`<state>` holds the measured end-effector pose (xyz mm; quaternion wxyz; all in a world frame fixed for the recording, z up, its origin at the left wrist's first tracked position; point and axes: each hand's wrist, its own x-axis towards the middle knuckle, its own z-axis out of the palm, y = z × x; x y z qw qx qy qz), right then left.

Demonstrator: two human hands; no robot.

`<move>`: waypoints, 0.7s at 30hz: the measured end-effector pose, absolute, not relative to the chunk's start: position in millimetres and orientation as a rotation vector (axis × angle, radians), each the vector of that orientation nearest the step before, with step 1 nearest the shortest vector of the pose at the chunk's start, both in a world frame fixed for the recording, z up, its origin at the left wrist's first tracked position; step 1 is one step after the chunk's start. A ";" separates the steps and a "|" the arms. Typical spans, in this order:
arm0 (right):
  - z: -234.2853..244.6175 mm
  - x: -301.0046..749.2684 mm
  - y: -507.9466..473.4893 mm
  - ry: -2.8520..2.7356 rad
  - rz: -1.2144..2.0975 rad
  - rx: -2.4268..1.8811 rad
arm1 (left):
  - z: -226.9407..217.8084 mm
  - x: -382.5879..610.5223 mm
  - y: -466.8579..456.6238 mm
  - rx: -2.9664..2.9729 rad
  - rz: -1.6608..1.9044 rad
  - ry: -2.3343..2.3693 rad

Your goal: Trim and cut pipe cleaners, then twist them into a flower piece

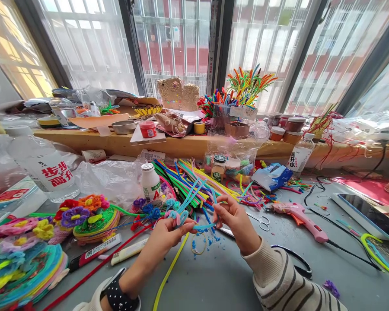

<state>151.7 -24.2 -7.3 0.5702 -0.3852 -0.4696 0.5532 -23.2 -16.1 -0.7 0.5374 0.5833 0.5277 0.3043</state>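
Note:
My left hand pinches a bundle of light blue pipe cleaners whose loops and free ends stick up above the fingers. Something pink and pale blue shows at the knuckles. With its fingers closed, my right hand grips another stretch of the light blue pipe cleaner, which runs across the gap between both hands. Beyond them lies a heap of many-coloured pipe cleaners. Small scissors rest just right of my right hand. Blue fuzz scraps are scattered on the table below.
Pipe-cleaner flowers on coiled round bases fill the left side. A white bottle and a small jar stand at the pile. To the right lie a pink glue gun with its cord and a phone. Behind runs a cluttered wooden ledge.

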 end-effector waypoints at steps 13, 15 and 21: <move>-3.4 149.8 -31.4 -1.718 0.901 -1.172 | 0.5 -25.7 -19.4 1.570 0.869 1.317; -2.4 149.5 -31.4 -1.776 0.888 -1.179 | 1.1 -26.0 -20.5 1.574 0.877 1.287; -1.0 148.9 -31.8 -1.882 0.810 -1.183 | -0.8 -25.8 -20.4 1.601 0.915 1.260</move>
